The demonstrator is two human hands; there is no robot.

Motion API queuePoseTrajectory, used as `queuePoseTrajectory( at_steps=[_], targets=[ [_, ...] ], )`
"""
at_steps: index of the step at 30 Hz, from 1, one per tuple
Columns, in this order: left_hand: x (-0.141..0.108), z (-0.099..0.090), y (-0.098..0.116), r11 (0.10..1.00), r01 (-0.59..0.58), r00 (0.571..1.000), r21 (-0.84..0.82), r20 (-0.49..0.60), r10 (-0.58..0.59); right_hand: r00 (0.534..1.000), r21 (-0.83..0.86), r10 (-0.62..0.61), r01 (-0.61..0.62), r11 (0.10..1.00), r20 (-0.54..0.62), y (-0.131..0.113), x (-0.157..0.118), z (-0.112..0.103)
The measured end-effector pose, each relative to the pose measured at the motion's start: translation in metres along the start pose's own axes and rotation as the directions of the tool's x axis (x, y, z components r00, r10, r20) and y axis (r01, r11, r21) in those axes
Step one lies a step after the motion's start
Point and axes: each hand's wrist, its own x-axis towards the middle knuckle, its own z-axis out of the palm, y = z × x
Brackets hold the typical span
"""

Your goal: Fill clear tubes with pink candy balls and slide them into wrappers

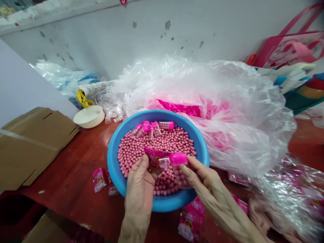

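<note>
A blue basin (pixel 111 158) full of small pink balls (pixel 131 148) stands on the red table. Over it, my left hand (pixel 141 182) is closed on a printed pink packet (pixel 155 156) with a clear part. My right hand (pixel 205 179) pinches a clear container with a bright pink cap (pixel 178 159), pink balls showing inside. The container's cap is right beside the packet's clear end. Several capped containers (pixel 152 130) lie on the balls at the back of the basin.
Printed packets (pixel 99 180) lie around the basin's front. A white dish (pixel 89 117) and flattened cardboard (pixel 32 145) are at the left. Behind and right is a large plastic bag (pixel 248 118) with pink pieces. A wall closes off the back.
</note>
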Motion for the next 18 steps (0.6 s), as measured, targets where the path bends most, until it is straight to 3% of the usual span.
queuePoseTrajectory(
  at_steps=[4, 8, 11, 14, 18],
  targets=[
    [-0.001, 0.0, 0.0, 1.0, -0.008, 1.0, 0.0, -0.007, 0.008, 1.0, -0.023, -0.002, 0.002, 1.0, 0.004, 0.004, -0.009, 0.005],
    [-0.002, 0.001, 0.0, 0.998, 0.017, 1.0, 0.053, 0.01, -0.017, 0.989, -0.127, -0.104, 0.09, 0.988, -0.107, 0.002, -0.014, 0.009],
    [-0.004, 0.0, -0.001, 0.996, -0.012, 1.0, 0.087, 0.0, 0.012, 0.983, -0.127, -0.151, 0.138, 0.982, -0.101, 0.0, -0.015, 0.009],
    [-0.005, -0.001, -0.003, 0.992, -0.046, 0.999, 0.12, -0.005, 0.047, 0.986, -0.093, -0.117, 0.106, 0.99, -0.12, 0.0, -0.017, 0.008],
    [-0.005, -0.002, -0.005, 0.984, -0.042, 0.996, 0.174, 0.083, 0.028, 0.986, -0.051, -0.03, 0.022, 0.998, -0.163, -0.002, -0.023, 0.009]
  ],
)
